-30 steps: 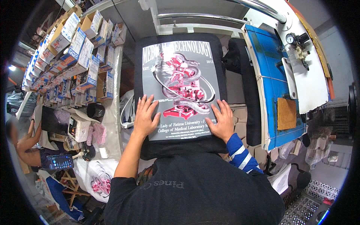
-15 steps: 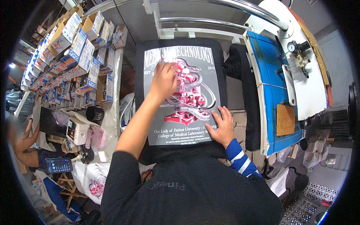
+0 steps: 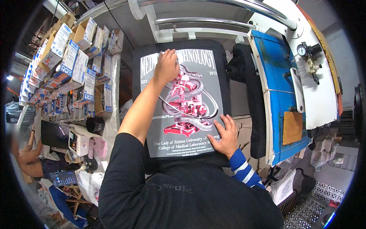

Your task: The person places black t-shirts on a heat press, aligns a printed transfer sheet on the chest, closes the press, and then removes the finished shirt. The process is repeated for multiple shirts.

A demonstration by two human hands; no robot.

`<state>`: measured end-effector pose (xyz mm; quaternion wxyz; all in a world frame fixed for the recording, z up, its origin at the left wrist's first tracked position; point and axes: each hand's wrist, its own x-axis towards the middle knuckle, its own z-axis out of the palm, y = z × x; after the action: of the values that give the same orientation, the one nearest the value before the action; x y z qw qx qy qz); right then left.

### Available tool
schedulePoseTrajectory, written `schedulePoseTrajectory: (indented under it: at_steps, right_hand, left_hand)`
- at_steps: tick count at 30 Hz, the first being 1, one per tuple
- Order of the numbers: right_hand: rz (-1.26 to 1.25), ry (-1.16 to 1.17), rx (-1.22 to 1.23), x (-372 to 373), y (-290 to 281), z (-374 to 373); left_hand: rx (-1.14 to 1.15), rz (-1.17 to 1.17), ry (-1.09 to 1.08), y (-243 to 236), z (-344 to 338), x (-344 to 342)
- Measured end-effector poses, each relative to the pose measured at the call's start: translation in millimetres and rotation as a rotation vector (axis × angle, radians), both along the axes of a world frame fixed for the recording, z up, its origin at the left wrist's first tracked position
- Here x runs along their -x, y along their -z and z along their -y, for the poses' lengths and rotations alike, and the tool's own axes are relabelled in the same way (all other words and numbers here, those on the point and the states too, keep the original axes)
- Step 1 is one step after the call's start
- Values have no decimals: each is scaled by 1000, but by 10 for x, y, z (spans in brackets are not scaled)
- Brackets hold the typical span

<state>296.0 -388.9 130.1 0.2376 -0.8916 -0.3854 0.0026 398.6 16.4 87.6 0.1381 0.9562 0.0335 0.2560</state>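
A grey printed transfer sheet (image 3: 154, 126) with a red and white design lies flat on a black garment (image 3: 224, 86), which is spread over a board in front of me. My left hand (image 3: 166, 66) reaches up to the sheet's upper part, its fingers lying on the white lettering near the top edge and hiding some of it. At the sheet's lower right edge, my right hand (image 3: 226, 135) rests with fingers spread, thumb on the print. Neither hand visibly holds anything.
On the right stands a blue heat press plate (image 3: 278, 114) beside a white panel with a pressure gauge (image 3: 301, 50). Chrome bars (image 3: 206, 23) cross behind the board. Open cardboard boxes (image 3: 72, 57) fill a rack at left. A person (image 3: 28, 156) sits at the far left.
My left hand has slid up the sheet from the middle of the design to the top lettering. The right hand stays at the lower right edge. The view has shifted slightly.
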Motion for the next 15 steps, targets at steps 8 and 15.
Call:
schedulePoseTrajectory:
  at_steps: [8, 15]
  right_hand:
    - [0, -10, 13, -5, -25, 6]
    - [4, -2, 15, 1, -8, 1]
  left_hand:
    - [45, 47, 29, 20, -28, 16]
    - [41, 60, 17, 24, -25, 8]
